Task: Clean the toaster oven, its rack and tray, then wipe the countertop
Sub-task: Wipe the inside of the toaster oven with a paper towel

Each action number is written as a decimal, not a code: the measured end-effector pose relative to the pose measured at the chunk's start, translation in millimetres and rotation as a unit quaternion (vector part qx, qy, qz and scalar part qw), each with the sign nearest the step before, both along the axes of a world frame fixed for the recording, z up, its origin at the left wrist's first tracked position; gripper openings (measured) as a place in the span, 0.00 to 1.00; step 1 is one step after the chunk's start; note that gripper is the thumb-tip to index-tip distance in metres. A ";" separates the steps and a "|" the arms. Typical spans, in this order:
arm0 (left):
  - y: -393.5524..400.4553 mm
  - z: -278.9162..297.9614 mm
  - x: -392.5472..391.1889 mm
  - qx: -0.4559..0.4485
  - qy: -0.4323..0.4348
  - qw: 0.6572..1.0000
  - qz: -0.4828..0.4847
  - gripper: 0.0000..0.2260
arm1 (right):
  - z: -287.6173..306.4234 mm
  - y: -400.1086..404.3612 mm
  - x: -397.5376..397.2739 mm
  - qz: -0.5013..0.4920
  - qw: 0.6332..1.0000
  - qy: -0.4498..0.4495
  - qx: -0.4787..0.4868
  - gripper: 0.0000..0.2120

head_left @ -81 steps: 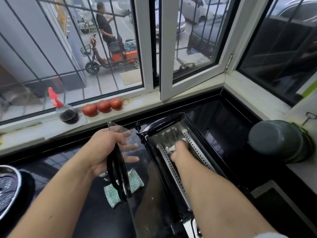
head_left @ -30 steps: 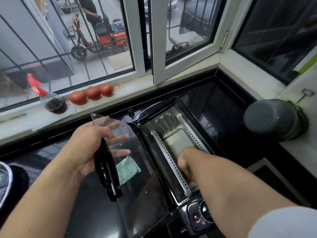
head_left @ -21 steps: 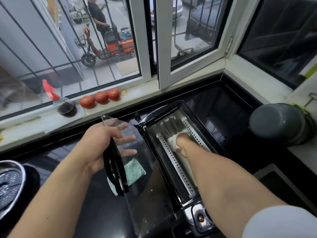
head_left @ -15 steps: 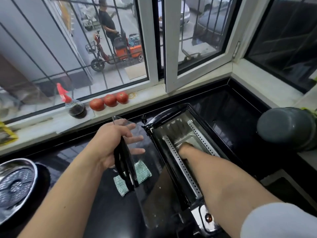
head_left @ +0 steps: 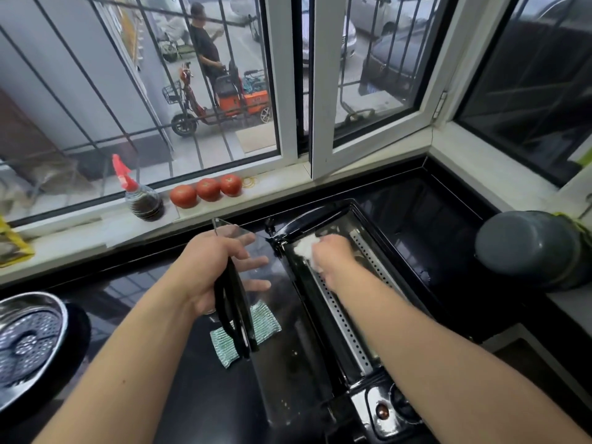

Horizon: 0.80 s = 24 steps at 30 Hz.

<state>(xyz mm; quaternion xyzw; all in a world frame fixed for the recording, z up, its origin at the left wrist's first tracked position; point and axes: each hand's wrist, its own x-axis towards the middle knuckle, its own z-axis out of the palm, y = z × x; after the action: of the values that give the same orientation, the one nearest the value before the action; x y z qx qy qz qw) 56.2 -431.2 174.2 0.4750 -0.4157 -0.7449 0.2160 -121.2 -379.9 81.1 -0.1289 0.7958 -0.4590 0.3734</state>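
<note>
A black toaster oven [head_left: 368,408] lies on the black countertop [head_left: 153,283] with its cavity facing up and its glass door [head_left: 288,363] swung open to the left. My left hand [head_left: 217,267] grips the door's black handle [head_left: 234,318] and holds the door up. My right hand [head_left: 333,254] reaches into the far end of the cavity and holds a white cloth [head_left: 306,245] against the inner wall. The perforated metal side wall [head_left: 339,322] runs along my forearm. A green scouring pad [head_left: 246,331] lies on the counter under the door.
A dark pot [head_left: 525,248] sits at the right counter edge. A steel steamer pan [head_left: 28,341] is at the far left. On the windowsill stand a sauce bottle [head_left: 141,200] and three tomatoes [head_left: 205,190]. The open window sash [head_left: 323,91] overhangs the counter's rear.
My right hand has slid from the near middle of the cavity to its far end, bringing the white cloth with it. The left hand still holds the door handle.
</note>
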 end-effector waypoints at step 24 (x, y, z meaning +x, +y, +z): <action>2.0 13.0 -15.0 -0.007 -0.016 1.000 -0.018 0.12 | 59.8 -15.3 -91.1 0.291 0.747 0.575 0.165 0.02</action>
<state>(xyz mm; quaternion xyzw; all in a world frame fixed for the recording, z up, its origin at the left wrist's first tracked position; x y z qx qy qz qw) 41.2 -429.2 187.2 0.4775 -0.4331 -0.7381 0.1991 -212.3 -395.2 140.9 -0.5301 0.8471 -0.0285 -0.0236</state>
